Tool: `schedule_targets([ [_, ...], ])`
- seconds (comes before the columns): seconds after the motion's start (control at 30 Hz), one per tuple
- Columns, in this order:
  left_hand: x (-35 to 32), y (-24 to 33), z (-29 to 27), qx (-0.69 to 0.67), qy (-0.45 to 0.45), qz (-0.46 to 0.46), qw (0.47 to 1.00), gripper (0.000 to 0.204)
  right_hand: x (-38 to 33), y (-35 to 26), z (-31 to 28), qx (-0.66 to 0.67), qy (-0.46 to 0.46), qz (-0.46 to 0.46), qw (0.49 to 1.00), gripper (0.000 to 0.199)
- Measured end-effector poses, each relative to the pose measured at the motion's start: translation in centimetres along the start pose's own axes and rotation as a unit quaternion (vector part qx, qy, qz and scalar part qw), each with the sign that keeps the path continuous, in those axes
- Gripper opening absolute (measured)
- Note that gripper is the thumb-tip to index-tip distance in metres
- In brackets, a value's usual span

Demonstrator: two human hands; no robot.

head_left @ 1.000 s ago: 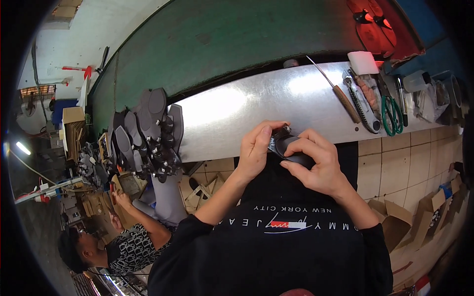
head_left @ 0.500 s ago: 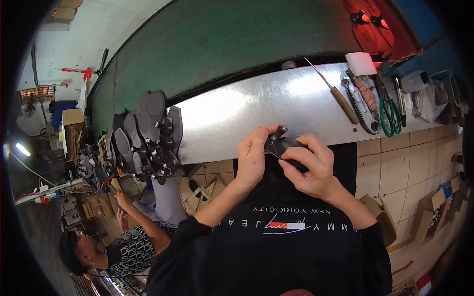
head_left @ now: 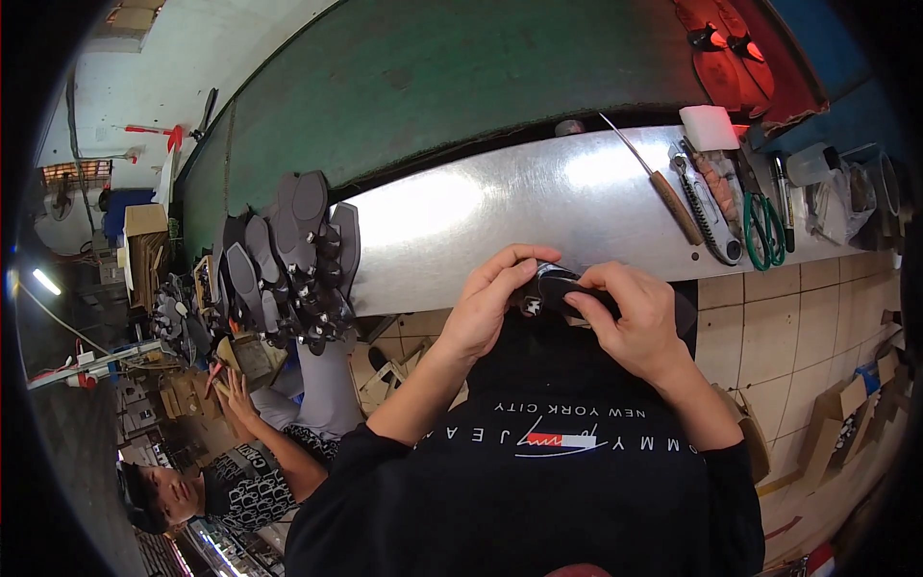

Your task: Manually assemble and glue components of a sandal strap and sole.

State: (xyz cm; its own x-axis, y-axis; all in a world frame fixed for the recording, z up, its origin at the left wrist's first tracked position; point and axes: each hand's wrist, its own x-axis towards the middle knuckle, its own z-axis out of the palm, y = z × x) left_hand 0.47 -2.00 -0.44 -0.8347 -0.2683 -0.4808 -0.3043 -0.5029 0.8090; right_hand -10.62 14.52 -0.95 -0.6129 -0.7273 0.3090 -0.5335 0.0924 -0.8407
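We have both hands closed on a dark sandal (head_left: 558,291): the left hand (head_left: 492,303) pinches the end with the shiny ornament (head_left: 531,306), and the right hand (head_left: 636,319) clamps the body, thumb toward us. The sandal sits between the two grips, in front of the black shirt (head_left: 562,385) and by the near edge of the metal bench (head_left: 519,192). We judge that it could slip and drop past that edge if either pinch loosens on the smooth material, and that the ornament could get scuffed or work loose if the left fingers press or twist hard. Its long axis seems to run across us from the left grip to the right, dipping slightly toward us; the ornamented end points left, and what looks like the other end shows past the right hand. We cannot tell how the covered middle bends.
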Motion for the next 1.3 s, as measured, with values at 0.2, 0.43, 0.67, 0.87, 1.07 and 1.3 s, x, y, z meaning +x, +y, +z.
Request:
schedule_targets([
  [0.2, -0.2, 0.0, 0.0, 0.068, -0.038, -0.020, 0.997, 0.032, -0.3, 0.3, 0.3, -0.032, 0.005, -0.024, 0.999, 0.016],
  [0.43, -0.6, -0.2, 0.2, 0.114, -0.054, -0.020, 0.992, 0.027, -0.7, -0.3, 0.6, -0.056, 0.025, -0.067, 0.996, 0.015],
  [0.67, -0.2, -0.3, -0.2, 0.131, -0.066, -0.025, 0.989, 0.024, -0.6, -0.2, 0.8, -0.036, 0.023, -0.052, 0.998, 0.015],
  [0.87, 0.1, -0.3, -0.3, 0.155, -0.049, -0.040, 0.986, 0.020, -0.8, -0.1, 1.0, -0.016, -0.016, 0.005, 1.000, 0.016],
  [1.07, -0.1, -1.0, -0.5, 0.166, -0.026, -0.021, 0.986, 0.016, -1.1, -0.4, 1.2, 0.029, -0.026, 0.075, 0.996, 0.016],
  [1.3, 0.2, -1.8, -0.8, 0.170, -0.015, 0.013, 0.985, 0.013, -1.3, -0.1, 1.2, 0.094, -0.022, 0.161, 0.982, 0.015],
])
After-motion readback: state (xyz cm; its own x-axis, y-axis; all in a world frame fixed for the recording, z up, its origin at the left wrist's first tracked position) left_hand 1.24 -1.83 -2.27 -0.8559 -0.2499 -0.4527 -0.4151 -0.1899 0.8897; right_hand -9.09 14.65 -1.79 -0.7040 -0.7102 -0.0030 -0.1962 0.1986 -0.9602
